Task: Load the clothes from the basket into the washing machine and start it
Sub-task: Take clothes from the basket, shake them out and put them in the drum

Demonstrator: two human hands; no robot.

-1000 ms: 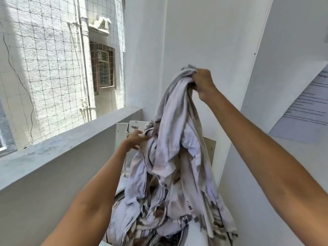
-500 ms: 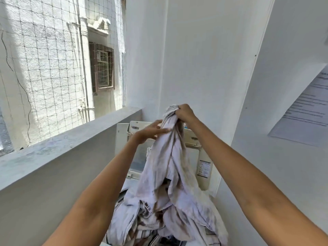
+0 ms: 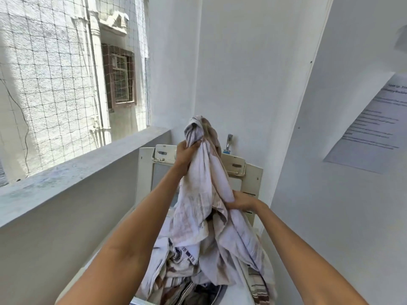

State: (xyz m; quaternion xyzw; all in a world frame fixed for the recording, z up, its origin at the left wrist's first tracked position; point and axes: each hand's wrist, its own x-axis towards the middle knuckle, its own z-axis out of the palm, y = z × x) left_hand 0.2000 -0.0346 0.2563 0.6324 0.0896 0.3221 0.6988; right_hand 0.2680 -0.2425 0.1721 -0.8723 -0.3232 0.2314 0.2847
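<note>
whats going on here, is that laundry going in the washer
Yes. A person is feeding a large pale, stained cloth into a top-loading washing machine whose lid stands open. The left hand grips the cloth near its bunched top, held up high, while the right hand grips it lower down. The lower part of the cloth lies piled over the opening and spills over the rim. Nothing shows the machine started.

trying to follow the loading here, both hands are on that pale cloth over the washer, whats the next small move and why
Probably lower the cloth and feed it down into the washing machine. The left hand grips its bunched top up high, the right hand grips it lower, and the lid stands open behind. Its lower folds already lie on the heap at the opening, and part trails over the right rim.
</note>
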